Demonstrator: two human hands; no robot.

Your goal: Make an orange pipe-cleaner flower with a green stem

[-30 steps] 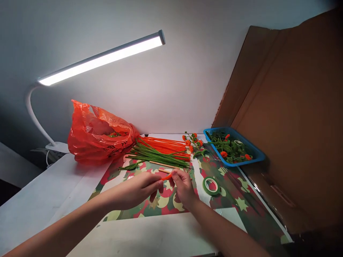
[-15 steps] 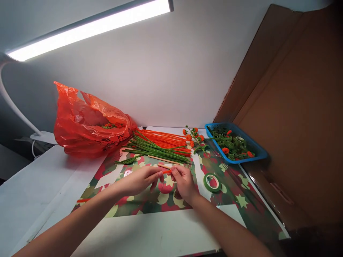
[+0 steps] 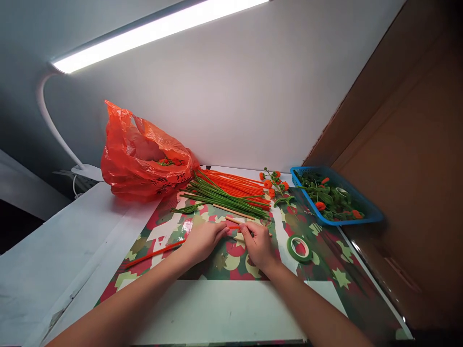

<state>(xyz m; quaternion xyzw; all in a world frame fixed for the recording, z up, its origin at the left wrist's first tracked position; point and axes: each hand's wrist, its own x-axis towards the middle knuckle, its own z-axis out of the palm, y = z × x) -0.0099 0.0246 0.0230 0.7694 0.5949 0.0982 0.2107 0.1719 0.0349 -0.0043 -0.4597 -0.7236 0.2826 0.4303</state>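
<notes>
Between my two hands runs a short stretch of an orange pipe cleaner (image 3: pixel 155 253); its long end trails out past my left wrist over the patterned mat. My left hand (image 3: pixel 207 238) pinches it with thumb and fingers together. Closed on the other end is my right hand (image 3: pixel 258 243), thumb on top. Just beyond the fingers lie a thin wooden stick (image 3: pixel 233 212) and a second wooden stick (image 3: pixel 231 220), which passes behind my right hand. Past these are a bundle of green pipe cleaners (image 3: pixel 227 196) and a row of orange pipe cleaners (image 3: pixel 238 182).
Green tape (image 3: pixel 290 246) lies right of my right hand. A blue basket (image 3: pixel 347 222) of leaves and orange flowers stands at the right, near a finished flower sprig (image 3: pixel 275 185). An orange plastic bag (image 3: pixel 141 159) sits back left beside a lamp (image 3: pixel 50 113). Cardboard (image 3: pixel 405 120) rises at right.
The whole view has shifted, so things sit farther right in it. More of the orange pipe cleaner shows left of my left hand. Both hands stay closed on it.
</notes>
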